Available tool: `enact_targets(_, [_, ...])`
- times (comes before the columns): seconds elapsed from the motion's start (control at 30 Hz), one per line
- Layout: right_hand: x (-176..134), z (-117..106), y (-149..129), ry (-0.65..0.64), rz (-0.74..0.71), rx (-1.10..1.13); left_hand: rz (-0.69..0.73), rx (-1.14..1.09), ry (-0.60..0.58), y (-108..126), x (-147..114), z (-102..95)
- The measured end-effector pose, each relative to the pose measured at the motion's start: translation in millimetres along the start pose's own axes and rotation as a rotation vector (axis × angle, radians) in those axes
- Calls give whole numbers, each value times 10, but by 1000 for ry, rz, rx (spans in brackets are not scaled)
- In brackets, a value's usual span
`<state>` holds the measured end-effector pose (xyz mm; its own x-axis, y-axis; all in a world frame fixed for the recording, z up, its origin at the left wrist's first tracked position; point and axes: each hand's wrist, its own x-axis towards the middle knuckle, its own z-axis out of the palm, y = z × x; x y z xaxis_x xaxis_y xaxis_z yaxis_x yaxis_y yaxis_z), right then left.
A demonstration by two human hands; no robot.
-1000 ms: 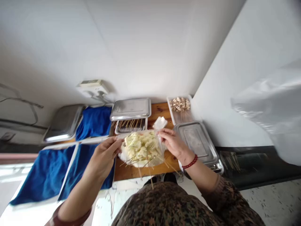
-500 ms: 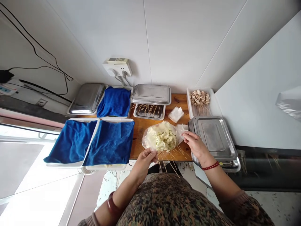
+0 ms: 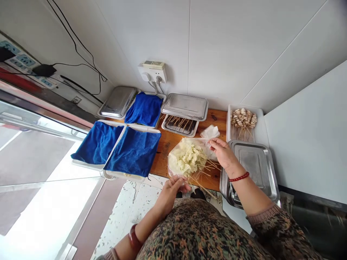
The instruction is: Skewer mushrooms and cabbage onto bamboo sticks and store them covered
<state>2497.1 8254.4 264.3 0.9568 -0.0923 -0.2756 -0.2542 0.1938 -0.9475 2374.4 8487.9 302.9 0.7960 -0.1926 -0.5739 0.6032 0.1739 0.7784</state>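
A clear plastic bag (image 3: 176,153) lies at the front edge of the wooden table with several cauliflower skewers (image 3: 193,158) inside it. Their bare sticks poke out of the bag's mouth toward the lower right. My left hand (image 3: 175,186) pinches the near edge of the bag, below the cauliflower. My right hand (image 3: 222,153) pinches the far right edge of the bag's mouth and holds it raised. Between the two hands the mouth is spread around the sticks. Behind the bag lies a small stack of folded clear plastic bags (image 3: 210,131).
Blue cloths (image 3: 135,150) cover white trays at the left. A metal lid (image 3: 185,106) rests over a tray of skewers behind the bag. At the right are stacked metal trays (image 3: 251,159) and a white tub (image 3: 258,131) holding mushroom skewers. A wall socket (image 3: 153,72) has a plug in it.
The view has turned left. My right hand has lifted its edge of the bag higher and farther back, and the sticks now point more to the right. Both hands keep hold.
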Motion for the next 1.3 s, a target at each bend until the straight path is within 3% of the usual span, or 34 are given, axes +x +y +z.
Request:
enact_targets(0.1, [55, -232, 88, 38, -16, -101, -79, 89, -105, -103, -26, 91])
enact_targets(0.23, [-4, -476, 155, 36, -36, -245, -60, 209, -45, -109, -5, 148])
enact_targets(0.37, [-191, -590, -38, 5, -337, -574, 25, 297, 82, -112, 25, 138])
enact_targets(0.43, [-312, -588, -158, -109, -437, -670, 79, 323, 145, -120, 52, 132])
enact_targets(0.53, [-488, -511, -226, -358, -422, -748, 169, 374, 285, -109, 120, 127])
enact_targets(0.67, [-643, -371, -125, -502, -423, -951, 432, 721, 484, -34, 236, 110])
enact_targets(0.8, [-708, -303, -39, -564, -391, -1136, 607, 1150, 287, 66, 320, 51])
enact_targets(0.93, [-735, -286, -13, -561, -369, -1235, 578, 1357, 125, 147, 403, -70])
enact_targets(1.07, [-763, -260, -4, -578, -364, -1305, 556, 1442, 149, 195, 521, -117])
enact_targets(1.3, [-765, -265, 18, -576, -362, -1313, 543, 1527, 231, 159, 653, 50])
